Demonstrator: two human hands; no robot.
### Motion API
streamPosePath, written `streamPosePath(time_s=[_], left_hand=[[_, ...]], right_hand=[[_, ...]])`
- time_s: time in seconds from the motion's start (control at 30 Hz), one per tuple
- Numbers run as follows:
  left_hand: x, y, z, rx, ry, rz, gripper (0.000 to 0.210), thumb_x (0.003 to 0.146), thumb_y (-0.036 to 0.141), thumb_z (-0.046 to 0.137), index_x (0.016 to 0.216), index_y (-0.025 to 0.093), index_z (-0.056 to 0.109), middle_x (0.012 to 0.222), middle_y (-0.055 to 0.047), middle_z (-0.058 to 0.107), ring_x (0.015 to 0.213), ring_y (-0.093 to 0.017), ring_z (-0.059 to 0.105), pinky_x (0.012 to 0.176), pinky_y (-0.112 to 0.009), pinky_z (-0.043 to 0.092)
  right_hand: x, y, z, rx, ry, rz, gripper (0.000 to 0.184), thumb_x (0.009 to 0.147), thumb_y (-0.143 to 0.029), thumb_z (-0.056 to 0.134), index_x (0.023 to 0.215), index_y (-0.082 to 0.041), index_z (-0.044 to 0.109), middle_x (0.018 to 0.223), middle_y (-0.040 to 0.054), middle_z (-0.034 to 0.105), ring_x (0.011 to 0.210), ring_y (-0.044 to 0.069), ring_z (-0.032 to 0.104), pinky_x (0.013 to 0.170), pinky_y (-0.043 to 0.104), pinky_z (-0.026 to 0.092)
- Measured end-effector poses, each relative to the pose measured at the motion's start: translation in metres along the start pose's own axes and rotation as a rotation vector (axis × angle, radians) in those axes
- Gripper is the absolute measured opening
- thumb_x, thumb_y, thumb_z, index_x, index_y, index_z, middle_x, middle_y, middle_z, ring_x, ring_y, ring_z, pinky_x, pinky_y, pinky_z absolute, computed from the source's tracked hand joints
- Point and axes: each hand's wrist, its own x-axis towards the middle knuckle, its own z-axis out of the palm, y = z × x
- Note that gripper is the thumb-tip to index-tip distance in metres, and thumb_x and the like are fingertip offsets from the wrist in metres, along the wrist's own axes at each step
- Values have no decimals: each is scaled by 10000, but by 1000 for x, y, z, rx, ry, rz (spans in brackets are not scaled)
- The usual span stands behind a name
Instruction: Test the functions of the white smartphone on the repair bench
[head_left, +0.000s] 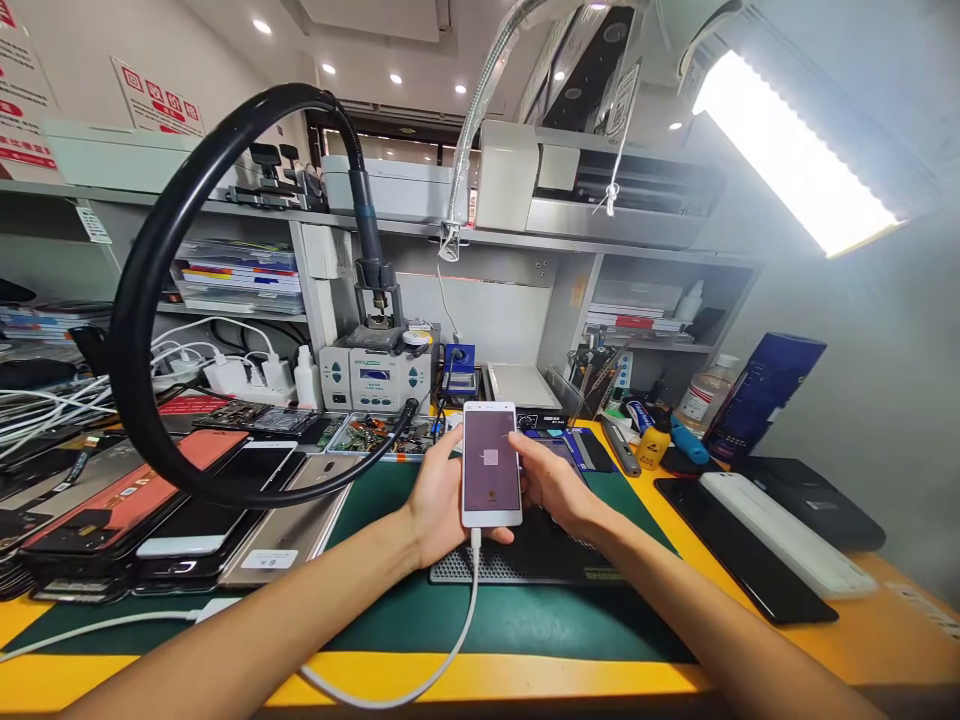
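Note:
A white smartphone [491,480] is held upright above the bench, its lit screen a dull purple with a pale square in the middle. My left hand [436,495] supports it from behind and along its left side, fingers passing under its back. My right hand [556,482] grips the right edge, the thumb lying over the screen's side; its other fingers are mostly hidden behind the phone. A white charging cable [475,575] is plugged into the phone's bottom and loops down toward the front edge. Below the hands lies a dark perforated plate [540,570] on a green mat [390,620].
Several stacked phones [217,510] lie at left, under a black hose [124,300] that arches up from a soldering station [382,380]. On the right are a black phone [742,550], a white case [787,535] and a yellow bottle [654,445]. A bright lamp [795,150] hangs upper right.

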Motion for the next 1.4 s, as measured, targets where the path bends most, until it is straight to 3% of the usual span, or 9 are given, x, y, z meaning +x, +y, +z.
streamPosePath(time_s=[0.3,0.47,0.7,0.83,0.93,1.0,1.2,1.3,1.4], left_hand=[[0,1,0,5,-5,0,616,980,606,402,1200,94,664,1036,-212,715,766,-303,711,525,-458,618],[0,6,-3,-12,-29,10,610,981,601,396,1186,92,662,1053,-222,712,784,-324,723,547,-474,617],[0,14,-5,15,37,43,637,970,601,424,1309,99,622,977,-173,707,736,-307,703,518,-483,608],[0,15,-6,34,74,60,627,970,594,415,1271,84,622,1013,-213,703,732,-311,700,523,-489,602],[1,16,-6,44,77,54,607,973,594,395,1267,114,623,1041,-217,705,741,-315,703,536,-497,599],[2,17,-6,42,96,45,593,973,600,389,1228,126,638,1039,-210,707,746,-316,701,544,-500,598],[3,17,-9,47,108,38,601,966,613,391,1163,110,655,1036,-213,704,735,-298,688,549,-486,597],[3,16,-11,56,78,43,625,962,629,385,1176,108,655,1040,-211,703,737,-294,684,548,-476,597],[2,15,-11,53,59,56,638,965,630,373,1159,95,661,1022,-207,698,735,-291,679,536,-468,597]], right_hand=[[0,1,1,14,-36,-36,477,951,-636,479,1202,-249,600,1016,41,706,758,190,653,639,324,547],[0,-5,-1,15,-47,-99,522,951,-648,454,1329,-295,527,1167,50,630,639,153,625,452,316,554],[8,-11,-13,-111,340,-276,638,859,-681,601,1300,-227,515,1080,92,650,559,167,690,322,279,528],[11,-12,-17,-200,419,-313,669,822,-751,594,1139,-164,643,765,62,716,374,166,609,228,227,330],[11,-11,-21,-301,429,-277,687,824,-794,541,795,-137,740,453,24,581,257,121,441,245,234,216],[13,-11,-24,-388,481,-313,715,844,-790,518,576,-154,704,345,12,468,254,97,370,293,248,238],[21,-8,-37,-454,616,-526,768,955,-689,411,329,-244,413,327,7,354,344,117,358,424,299,303],[21,-3,-41,-505,602,-633,646,945,-534,483,386,-264,306,384,-27,294,395,113,287,457,304,276],[16,-2,-46,-614,614,-723,443,864,-341,486,455,-252,338,461,-21,346,469,127,316,510,305,288]])
